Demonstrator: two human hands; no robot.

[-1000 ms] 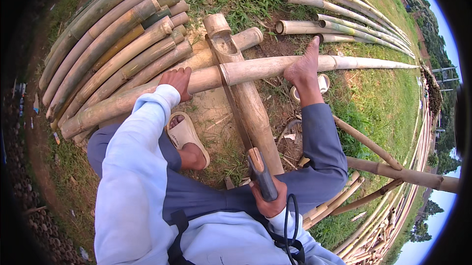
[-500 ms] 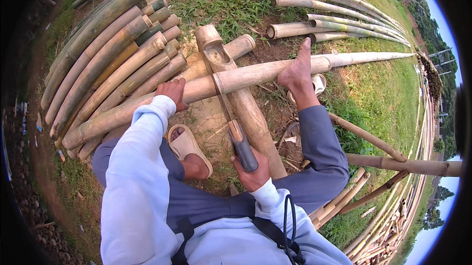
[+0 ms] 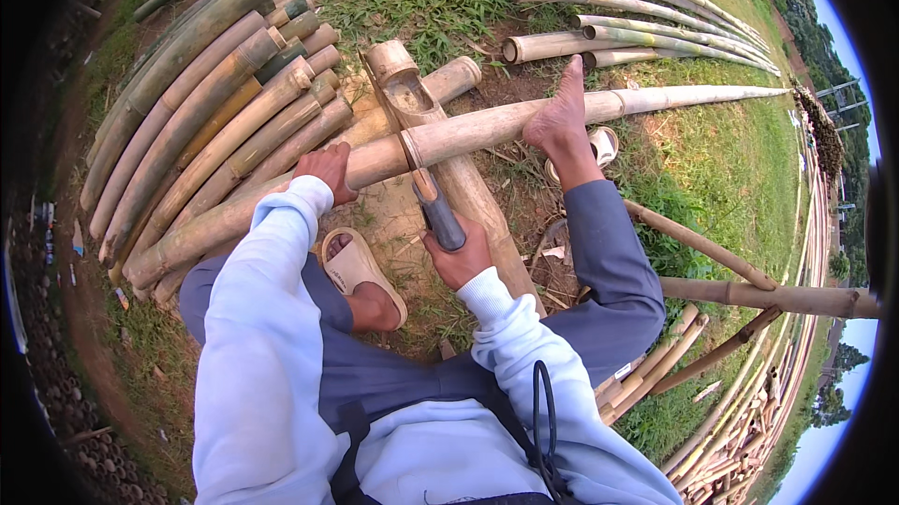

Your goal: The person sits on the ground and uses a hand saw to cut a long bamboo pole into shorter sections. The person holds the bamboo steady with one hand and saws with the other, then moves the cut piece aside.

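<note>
A long bamboo pole [image 3: 478, 131] lies across a thicker notched bamboo log [image 3: 464, 189]. My left hand [image 3: 326, 171] grips the pole left of the log, fingers wrapped over it. In my right hand [image 3: 461, 252] is the dark grey handle of a handsaw [image 3: 440, 210]. The saw's blade sits in a cut across the pole, close beside the log, with its far end sticking out beyond the pole. My bare right foot [image 3: 560, 117] presses on the pole to the right of the cut. My left foot wears a beige sandal [image 3: 365, 276] on the ground.
Several cut bamboo lengths [image 3: 201, 102] are stacked at the left. More long poles [image 3: 646, 0] lie at the upper right. An empty sandal [image 3: 604, 145] rests behind my right foot. A bamboo frame [image 3: 721, 294] stands at the right, near a heap of bamboo pieces [image 3: 749, 421].
My right hand has pushed the saw forward, away from me, so more blade shows past the pole. My left hand and right foot keep their places on the pole.
</note>
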